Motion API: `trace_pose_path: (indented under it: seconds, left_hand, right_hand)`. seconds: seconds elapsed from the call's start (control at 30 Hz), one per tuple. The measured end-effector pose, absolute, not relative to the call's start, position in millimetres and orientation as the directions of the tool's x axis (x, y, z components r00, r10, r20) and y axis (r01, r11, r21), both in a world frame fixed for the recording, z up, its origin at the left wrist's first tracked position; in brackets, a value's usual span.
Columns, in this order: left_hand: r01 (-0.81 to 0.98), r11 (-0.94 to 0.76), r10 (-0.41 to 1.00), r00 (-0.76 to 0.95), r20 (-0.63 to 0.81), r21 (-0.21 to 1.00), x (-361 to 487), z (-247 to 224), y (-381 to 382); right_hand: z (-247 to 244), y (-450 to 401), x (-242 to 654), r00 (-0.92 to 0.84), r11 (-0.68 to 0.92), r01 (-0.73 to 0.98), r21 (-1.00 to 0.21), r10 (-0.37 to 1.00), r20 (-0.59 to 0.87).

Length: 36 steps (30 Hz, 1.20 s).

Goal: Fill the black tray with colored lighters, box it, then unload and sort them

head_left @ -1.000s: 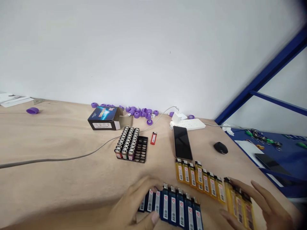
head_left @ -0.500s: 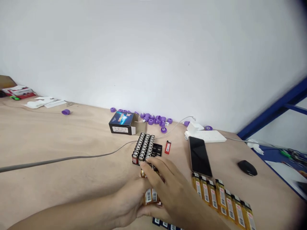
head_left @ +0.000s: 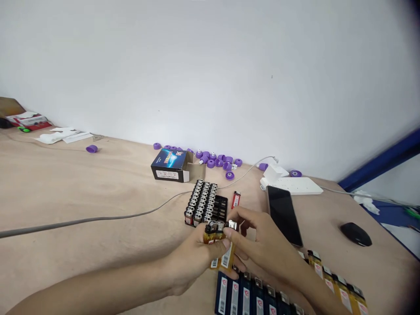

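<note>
The left hand (head_left: 197, 260) wraps its fingers round a bunch of smooth, translucent yellow lighters (head_left: 226, 259), and the fingers of the right hand (head_left: 264, 240) pinch the metal top at its right end. Half a second ago the right hand covered the bunch; now its shiny tops show. The bunch looks roughly upright, its slim bodies white-labelled, on the near side of a gridded black tray (head_left: 222, 205). Dark blue lighters (head_left: 246, 297) lie nearer, on the wrinkled beige bench (head_left: 108, 188).

Yellow lighters (head_left: 225, 258) are showing translucent plastic and shiny metal tops (head_left: 232, 225), tray (head_left: 223, 204) is showing matt plastic, phone (head_left: 285, 216) is showing glossy glass, box (head_left: 168, 159) is showing cardboard
</note>
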<state>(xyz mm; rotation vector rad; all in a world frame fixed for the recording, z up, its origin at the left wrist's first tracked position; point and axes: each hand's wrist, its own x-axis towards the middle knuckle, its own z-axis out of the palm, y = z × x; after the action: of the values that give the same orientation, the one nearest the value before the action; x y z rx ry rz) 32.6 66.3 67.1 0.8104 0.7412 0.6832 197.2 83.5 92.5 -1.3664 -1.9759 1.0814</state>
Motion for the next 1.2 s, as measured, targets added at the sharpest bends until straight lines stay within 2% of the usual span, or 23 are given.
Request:
trace_pose_path:
  seconds: [0.17, 0.27, 0.33, 0.4, 0.43, 0.5, 0.57, 0.63, 0.7, 0.73, 0.9, 1.2]
  left_hand:
    - [-0.095, 0.415, 0.734, 0.623, -0.271, 0.905, 32.3, 50.9, 70.0]
    - [-0.013, 0.363, 0.696, 0.669, -0.261, 0.932, 27.6, 50.8, 73.2]
    - [0.029, 0.166, 0.768, 0.623, -0.148, 0.986, 21.5, 58.5, 79.5]
    - [0.127, -0.144, 0.837, 0.544, 0.052, 0.981, 13.3, 69.6, 88.5]
    - [0.196, -0.278, 0.840, 0.525, 0.139, 0.940, 9.0, 74.9, 93.3]
    - [0.340, -0.435, 0.826, 0.519, 0.220, 0.834, 1.1, 82.4, 102.3]
    - [0.504, -0.504, 0.822, 0.528, 0.211, 0.701, -4.0, 84.5, 109.4]
    - [0.666, -0.550, 0.818, 0.550, 0.166, 0.504, -5.9, 82.1, 114.8]
    - [0.751, -0.574, 0.813, 0.570, 0.119, 0.327, -5.4, 77.6, 119.3]
    - [0.765, -0.582, 0.809, 0.579, 0.101, 0.275, -4.8, 75.3, 121.3]
    - [0.754, -0.620, 0.780, 0.623, 0.067, 0.218, -3.7, 68.9, 128.0]
    - [0.739, -0.644, 0.760, 0.647, 0.062, 0.198, -3.5, 68.2, 129.2]
  right_hand:
    - [83.7, 98.0, 207.5, -0.199, 0.145, 0.416, -0.898, 0.978, 0.066]
    - [80.4, 108.2, 220.1, -0.079, 0.095, 0.356, -0.930, 0.994, 0.071]
    - [76.2, 112.4, 223.6, -0.046, 0.073, 0.346, -0.935, 0.997, 0.061]
    - [69.4, 113.9, 221.5, -0.051, 0.068, 0.336, -0.940, 0.997, 0.054]
    - [65.1, 113.8, 218.7, -0.066, 0.071, 0.325, -0.943, 0.996, 0.052]
    - [56.0, 112.7, 211.7, -0.117, 0.089, 0.302, -0.949, 0.992, 0.056]
    - [47.1, 111.5, 205.5, -0.176, 0.123, 0.310, -0.943, 0.982, 0.070]
    - [39.5, 110.9, 201.8, -0.227, 0.161, 0.350, -0.923, 0.970, 0.083]
    - [33.8, 110.8, 200.3, -0.260, 0.196, 0.394, -0.898, 0.961, 0.096]
    - [32.1, 110.8, 199.9, -0.277, 0.212, 0.413, -0.886, 0.956, 0.099]
    - [31.9, 108.4, 196.1, -0.349, 0.301, 0.523, -0.798, 0.929, 0.122]
    - [27.5, 99.0, 190.2, -0.430, 0.486, 0.712, -0.507, 0.872, 0.233]
